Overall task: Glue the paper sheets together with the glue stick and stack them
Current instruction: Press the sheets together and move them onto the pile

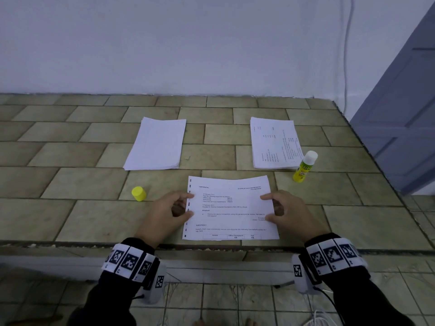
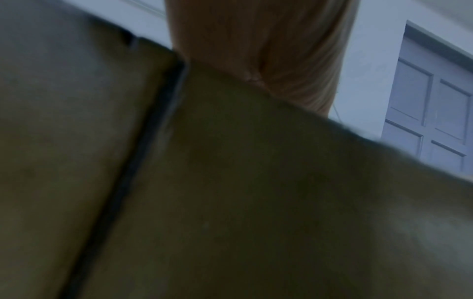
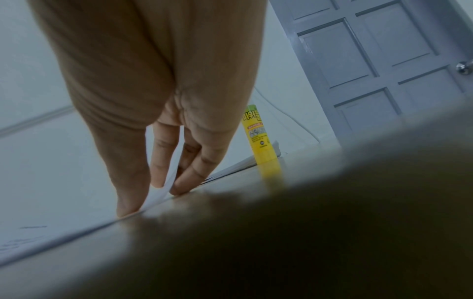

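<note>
Both hands, left hand [image 1: 168, 214] and right hand [image 1: 286, 214], are pinching the light, floppy printed sheet [image 1: 231, 208] at nine and three o'clock edges, fingers curling; supporting opposite sides is limiting sag.

A plain white wall [image 1: 188, 43] fills the upper half of the head view, lit evenly and coolly. Below it, across the middle of the frame, stretches the tabletop [image 1: 70, 156], faced with olive-beige tiles laid like bricks with dark joints; its front edge runs along the lower part of the frame. Under that edge, at the bottom, the floor [image 1: 211, 300] shows pale square tiles. At the right side stands a grey-blue panelled door [image 1: 404, 109], and the right wrist view shows its round metal knob [image 3: 463, 67]. A thin white cable [image 1: 348, 43] hangs down the wall at the upper right.
</note>
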Demonstrator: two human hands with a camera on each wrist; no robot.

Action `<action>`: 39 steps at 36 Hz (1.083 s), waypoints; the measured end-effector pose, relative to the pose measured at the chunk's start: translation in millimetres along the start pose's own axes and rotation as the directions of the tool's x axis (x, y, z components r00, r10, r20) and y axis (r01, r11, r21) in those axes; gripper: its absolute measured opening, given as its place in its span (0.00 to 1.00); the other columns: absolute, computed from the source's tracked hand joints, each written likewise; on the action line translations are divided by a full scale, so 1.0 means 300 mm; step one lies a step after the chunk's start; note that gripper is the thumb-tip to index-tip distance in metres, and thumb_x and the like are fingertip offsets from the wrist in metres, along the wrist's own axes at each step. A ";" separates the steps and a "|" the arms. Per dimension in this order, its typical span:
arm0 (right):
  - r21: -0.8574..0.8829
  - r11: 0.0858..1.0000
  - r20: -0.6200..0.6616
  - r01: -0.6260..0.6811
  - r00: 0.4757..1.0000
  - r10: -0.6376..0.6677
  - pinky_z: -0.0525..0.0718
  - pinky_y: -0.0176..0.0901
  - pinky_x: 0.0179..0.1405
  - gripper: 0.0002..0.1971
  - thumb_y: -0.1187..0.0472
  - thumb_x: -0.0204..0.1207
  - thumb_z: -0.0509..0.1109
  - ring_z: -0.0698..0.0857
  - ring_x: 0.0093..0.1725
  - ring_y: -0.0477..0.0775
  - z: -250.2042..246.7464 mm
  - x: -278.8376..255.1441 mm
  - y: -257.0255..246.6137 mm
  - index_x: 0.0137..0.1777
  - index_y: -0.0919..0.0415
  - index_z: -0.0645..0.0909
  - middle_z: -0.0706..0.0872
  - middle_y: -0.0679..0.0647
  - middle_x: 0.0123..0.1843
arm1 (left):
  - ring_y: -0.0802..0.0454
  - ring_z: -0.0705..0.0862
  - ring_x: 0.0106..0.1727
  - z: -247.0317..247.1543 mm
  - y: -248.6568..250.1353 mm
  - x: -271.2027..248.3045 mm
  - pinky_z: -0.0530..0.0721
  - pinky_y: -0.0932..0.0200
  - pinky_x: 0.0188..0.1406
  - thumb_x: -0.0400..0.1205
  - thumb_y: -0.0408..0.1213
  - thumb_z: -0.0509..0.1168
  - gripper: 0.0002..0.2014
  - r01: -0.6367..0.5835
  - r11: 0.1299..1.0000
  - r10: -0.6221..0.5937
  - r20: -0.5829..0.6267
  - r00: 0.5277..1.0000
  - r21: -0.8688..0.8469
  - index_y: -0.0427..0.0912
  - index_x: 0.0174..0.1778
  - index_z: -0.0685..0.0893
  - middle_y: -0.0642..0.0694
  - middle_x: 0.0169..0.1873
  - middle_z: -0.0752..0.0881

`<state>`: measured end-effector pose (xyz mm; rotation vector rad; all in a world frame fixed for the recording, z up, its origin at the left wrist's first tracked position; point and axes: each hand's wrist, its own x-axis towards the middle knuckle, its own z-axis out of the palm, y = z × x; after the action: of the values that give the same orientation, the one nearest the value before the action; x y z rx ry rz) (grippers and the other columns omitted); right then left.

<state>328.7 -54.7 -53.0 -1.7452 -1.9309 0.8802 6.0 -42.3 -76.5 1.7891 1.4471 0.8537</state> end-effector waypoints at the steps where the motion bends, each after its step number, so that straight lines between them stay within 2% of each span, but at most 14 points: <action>1: -0.001 1.000 0.004 0.000 1.000 0.000 0.80 0.21 0.45 0.22 0.67 0.73 0.75 0.81 0.53 0.45 -0.001 0.000 -0.002 0.67 0.56 0.79 0.77 0.47 0.58 | 0.63 0.83 0.45 0.000 -0.002 -0.001 0.78 0.77 0.44 0.74 0.28 0.78 0.20 -0.006 1.000 0.006 -0.004 1.000 0.008 0.51 0.58 0.85 0.49 0.45 0.85; 4: -0.008 1.000 0.007 0.009 1.000 -0.009 0.79 0.22 0.47 0.22 0.68 0.73 0.75 0.81 0.54 0.46 0.002 0.000 -0.005 0.67 0.57 0.79 0.77 0.48 0.58 | 0.60 0.83 0.49 0.002 -0.007 -0.002 0.77 0.78 0.46 0.74 0.29 0.78 0.20 -0.026 0.999 0.026 -0.006 1.000 0.037 0.52 0.59 0.85 0.50 0.46 0.85; 9: -0.037 0.999 -0.012 0.010 1.000 -0.011 0.79 0.34 0.58 0.22 0.68 0.72 0.75 0.79 0.58 0.47 0.011 0.000 -0.004 0.66 0.55 0.80 0.77 0.49 0.59 | 0.59 0.82 0.52 0.007 -0.011 -0.008 0.77 0.78 0.48 0.75 0.30 0.77 0.21 -0.048 0.996 0.049 -0.013 0.999 0.069 0.55 0.60 0.83 0.49 0.49 0.84; 15: -0.065 0.998 0.016 -0.008 1.000 0.009 0.75 0.24 0.53 0.22 0.67 0.73 0.74 0.79 0.59 0.48 0.004 0.000 -0.016 0.67 0.57 0.79 0.77 0.50 0.59 | 0.59 0.81 0.52 0.009 -0.010 -0.012 0.77 0.78 0.49 0.76 0.29 0.77 0.22 -0.047 0.997 0.049 -0.019 0.999 0.068 0.56 0.60 0.82 0.49 0.51 0.84; 18: -0.098 0.995 0.040 -0.033 0.998 0.038 0.71 0.21 0.54 0.21 0.66 0.75 0.73 0.75 0.66 0.50 0.001 0.001 -0.026 0.69 0.56 0.79 0.74 0.52 0.64 | 0.58 0.82 0.51 0.011 -0.019 -0.011 0.82 0.68 0.51 0.76 0.31 0.77 0.22 -0.074 0.989 0.074 0.000 0.997 0.132 0.57 0.61 0.82 0.52 0.52 0.82; 21: -0.233 0.970 0.060 -0.068 0.995 0.084 0.64 0.39 0.71 0.21 0.61 0.78 0.71 0.63 0.74 0.54 -0.003 -0.003 -0.044 0.71 0.52 0.78 0.67 0.53 0.74 | 0.62 0.79 0.60 0.012 -0.020 -0.009 0.79 0.60 0.63 0.76 0.33 0.77 0.20 -0.048 0.972 0.050 -0.003 0.999 0.229 0.50 0.63 0.84 0.54 0.63 0.76; 24: -0.389 0.918 0.048 -0.078 0.993 0.105 0.60 0.48 0.75 0.21 0.57 0.78 0.69 0.57 0.75 0.56 -0.007 -0.013 -0.072 0.72 0.47 0.75 0.60 0.51 0.80 | 0.49 0.69 0.77 0.019 0.001 0.002 0.67 0.59 0.73 0.78 0.33 0.74 0.21 -0.059 0.934 0.062 0.002 0.998 0.353 0.46 0.68 0.83 0.46 0.77 0.70; 26: -0.445 0.892 0.042 -0.078 0.993 0.107 0.57 0.50 0.76 0.21 0.55 0.79 0.67 0.54 0.78 0.57 -0.003 -0.018 -0.088 0.73 0.46 0.74 0.55 0.51 0.82 | 0.46 0.67 0.81 0.037 0.037 0.013 0.66 0.55 0.77 0.83 0.41 0.67 0.21 -0.106 0.914 0.117 -0.003 0.993 0.392 0.45 0.73 0.80 0.43 0.81 0.68; 29: -0.504 0.861 0.030 -0.074 0.994 0.103 0.54 0.56 0.78 0.21 0.55 0.80 0.65 0.52 0.80 0.58 0.008 -0.020 -0.104 0.73 0.46 0.73 0.53 0.52 0.83 | 0.48 0.50 0.87 0.098 0.073 0.034 0.50 0.45 0.84 0.82 0.62 0.37 0.38 -0.102 0.856 0.050 0.115 0.992 0.507 0.45 0.85 0.62 0.46 0.86 0.54; 31: -0.561 0.824 0.018 -0.081 0.994 0.111 0.52 0.59 0.79 0.21 0.56 0.81 0.64 0.50 0.81 0.58 0.011 -0.025 -0.109 0.74 0.46 0.72 0.53 0.53 0.84 | 0.52 0.39 0.87 0.142 0.067 0.044 0.37 0.44 0.83 0.78 0.65 0.22 0.44 -0.095 0.774 -0.024 0.179 0.983 0.626 0.45 0.88 0.49 0.49 0.87 0.43; 33: -0.613 0.783 0.002 -0.102 0.991 0.131 0.50 0.63 0.80 0.21 0.57 0.81 0.62 0.48 0.83 0.61 0.025 -0.026 -0.121 0.74 0.47 0.72 0.51 0.55 0.85 | 0.48 0.42 0.87 0.167 0.045 0.051 0.38 0.38 0.83 0.77 0.64 0.15 0.47 -0.091 0.732 -0.029 0.164 0.986 0.675 0.43 0.87 0.49 0.47 0.87 0.45; 35: -0.639 0.760 -0.031 -0.118 0.991 0.127 0.53 0.71 0.78 0.18 0.58 0.80 0.65 0.51 0.84 0.65 0.060 -0.027 -0.145 0.70 0.52 0.76 0.54 0.60 0.85 | 0.43 0.54 0.87 0.177 0.026 0.055 0.50 0.31 0.81 0.84 0.61 0.21 0.43 -0.099 0.710 0.007 0.133 0.991 0.697 0.40 0.85 0.59 0.43 0.86 0.57; 37: -0.622 0.777 -0.115 -0.101 0.993 0.037 0.69 0.76 0.70 0.17 0.54 0.74 0.72 0.67 0.80 0.66 0.113 -0.025 -0.166 0.63 0.56 0.84 0.70 0.64 0.79 | 0.41 0.61 0.84 0.180 0.018 0.055 0.58 0.29 0.78 0.88 0.57 0.29 0.37 -0.099 0.704 0.019 0.121 0.992 0.703 0.38 0.83 0.65 0.41 0.83 0.64; 39: -0.568 0.823 -0.089 0.014 0.993 -0.078 0.72 0.73 0.67 0.20 0.50 0.78 0.61 0.75 0.76 0.63 0.185 -0.021 -0.187 0.65 0.56 0.84 0.76 0.61 0.76 | 0.41 0.61 0.85 0.181 0.019 0.054 0.57 0.30 0.79 0.88 0.55 0.32 0.35 -0.099 0.708 0.010 0.130 0.991 0.699 0.39 0.84 0.64 0.42 0.84 0.62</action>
<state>251.7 -72.7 -54.5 -1.9903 -2.3022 0.1730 56.6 -32.7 -101.0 2.3940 1.7934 0.1819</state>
